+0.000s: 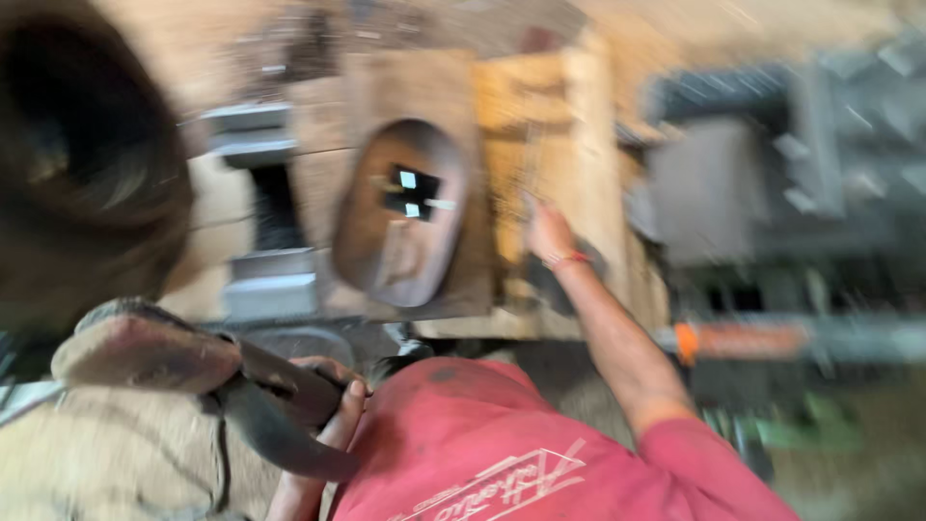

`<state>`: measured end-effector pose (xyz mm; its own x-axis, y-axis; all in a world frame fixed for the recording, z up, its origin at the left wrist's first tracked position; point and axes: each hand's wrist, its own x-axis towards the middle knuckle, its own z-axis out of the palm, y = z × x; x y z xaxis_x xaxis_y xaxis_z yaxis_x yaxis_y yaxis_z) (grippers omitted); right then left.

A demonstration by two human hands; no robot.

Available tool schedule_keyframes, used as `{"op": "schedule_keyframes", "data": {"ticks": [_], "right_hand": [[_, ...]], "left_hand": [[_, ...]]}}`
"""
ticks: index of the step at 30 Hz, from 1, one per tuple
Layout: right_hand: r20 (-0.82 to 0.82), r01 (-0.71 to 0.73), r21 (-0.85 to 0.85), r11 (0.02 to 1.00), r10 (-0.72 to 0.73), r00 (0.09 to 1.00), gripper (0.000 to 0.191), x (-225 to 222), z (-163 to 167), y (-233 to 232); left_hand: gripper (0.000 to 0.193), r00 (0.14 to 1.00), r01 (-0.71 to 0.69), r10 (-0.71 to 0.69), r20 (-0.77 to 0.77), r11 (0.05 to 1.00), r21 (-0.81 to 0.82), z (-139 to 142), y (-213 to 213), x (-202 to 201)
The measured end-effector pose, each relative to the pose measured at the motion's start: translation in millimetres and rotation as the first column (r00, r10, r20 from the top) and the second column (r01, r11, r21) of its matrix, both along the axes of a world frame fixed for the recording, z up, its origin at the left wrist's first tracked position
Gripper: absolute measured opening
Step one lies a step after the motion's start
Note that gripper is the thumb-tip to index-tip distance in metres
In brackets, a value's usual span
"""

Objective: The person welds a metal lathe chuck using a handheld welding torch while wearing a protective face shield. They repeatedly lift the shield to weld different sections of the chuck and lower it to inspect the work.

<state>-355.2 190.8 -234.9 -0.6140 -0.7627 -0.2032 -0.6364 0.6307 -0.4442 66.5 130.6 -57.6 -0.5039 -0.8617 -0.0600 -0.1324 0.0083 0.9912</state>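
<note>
A: Head camera, blurred: what is each hand doing?

B: Left hand (333, 410) is gripping a dark curved metal piece (280, 410). Right hand (550, 236) is reaching toward the wooden block (569, 145); its grip is unclear.

A: Any containers?

B: An oval wooden mould (400, 212) is lying ahead, seemingly awaiting careful placement; its contents are blurred.

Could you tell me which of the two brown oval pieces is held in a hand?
The reddish oval piece at lower left: the left hand grips its dark curved end. The other oval piece rests on the wooden block, untouched.
</note>
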Motion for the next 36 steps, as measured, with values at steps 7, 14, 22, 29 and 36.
{"op": "schedule_keyframes", "data": {"ticks": [7, 14, 22, 29, 36], "right_hand": [[-0.199, -0.299, 0.3, 0.906, 0.366, 0.909, 0.035, -20, 4, -39], [-0.317, -0.328, 0.17, 0.929, 0.367, 0.874, 0.025, -38, 35, -34], [0.365, 0.283, -0.761, 0.583, 0.024, 0.931, 0.029, 34, 171, -5], [0.402, 0.05, -0.724, 0.688, 0.362, 0.841, 0.03, 187, 252, -90], [0.101, -0.335, -0.683, 0.649, 0.538, 0.837, 0.027, 240, 273, -158]], "left_hand": [[0.029, 0.883, -0.461, 0.463, -0.081, 0.886, 0.044, 31, 4, 39], [0.022, 0.811, -0.585, 0.576, -0.097, 0.799, -0.14, 37, -9, 69], [0.023, 0.792, -0.604, 0.606, -0.073, 0.761, -0.237, 10, -45, 102], [0.033, 0.8, -0.591, 0.58, -0.155, 0.806, -0.037, -21, -81, 130], [0.024, 0.82, -0.463, 0.502, -0.276, 0.864, 0.195, -34, -99, 161]]}}
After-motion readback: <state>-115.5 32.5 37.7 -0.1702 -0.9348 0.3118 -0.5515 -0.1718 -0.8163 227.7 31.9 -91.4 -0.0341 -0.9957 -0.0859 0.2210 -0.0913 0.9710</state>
